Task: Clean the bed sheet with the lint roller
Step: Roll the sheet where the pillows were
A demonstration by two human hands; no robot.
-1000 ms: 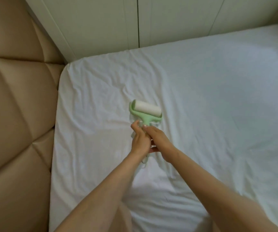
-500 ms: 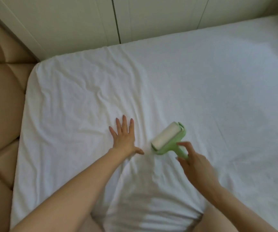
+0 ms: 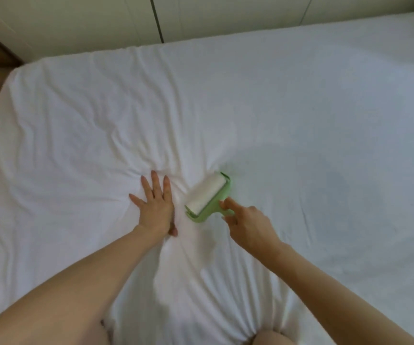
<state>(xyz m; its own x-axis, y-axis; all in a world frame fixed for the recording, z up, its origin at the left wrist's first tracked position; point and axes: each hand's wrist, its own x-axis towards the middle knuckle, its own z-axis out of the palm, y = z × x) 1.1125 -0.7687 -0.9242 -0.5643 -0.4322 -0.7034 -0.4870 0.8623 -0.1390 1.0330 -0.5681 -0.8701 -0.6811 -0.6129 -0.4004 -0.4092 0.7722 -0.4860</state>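
Roller (image 3: 207, 197) further up sheet (image 3: 300, 120) than 0.5 s ago, beside left hand (image 3: 154, 207).
One roller, two hands: right hand (image 3: 247, 224) fingers closed on its handle; left flat, fingers spread, pressing sheet.

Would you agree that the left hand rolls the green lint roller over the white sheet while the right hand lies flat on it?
Not quite: the hands are swapped. In the head view the right hand holds the green lint roller on the white sheet, while the left hand lies flat on it.
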